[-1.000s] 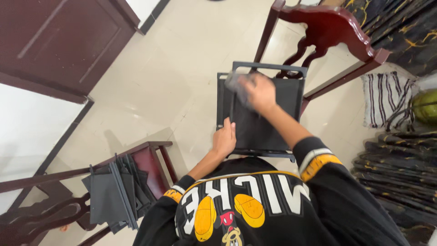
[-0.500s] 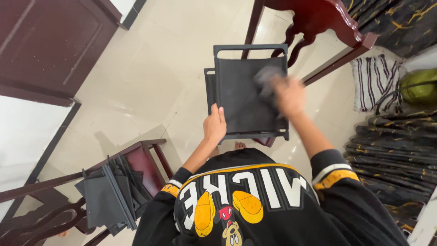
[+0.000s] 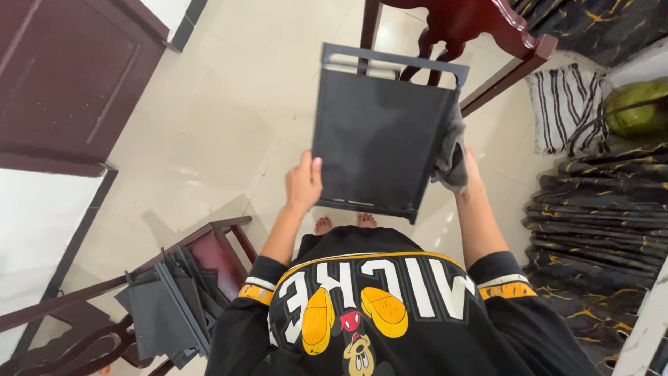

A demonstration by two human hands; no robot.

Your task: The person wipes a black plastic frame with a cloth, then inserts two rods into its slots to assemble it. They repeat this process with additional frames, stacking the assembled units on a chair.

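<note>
Fingers of left hand [image 3: 304, 184] and right hand [image 3: 470, 174], with cloth [image 3: 451, 150], grip panel [image 3: 379, 136]; more panels [image 3: 174, 306] wait stacked on chair [image 3: 216, 254]

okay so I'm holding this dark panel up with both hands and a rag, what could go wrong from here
The dark panel is gripped only at its edges, left hand on one side, right hand pinching it through the grey rag, so it could slip on the cloth. It hangs above your bare feet on a hard tile floor. Its top corner sits close to the red wooden chair and might knock against it.
</note>
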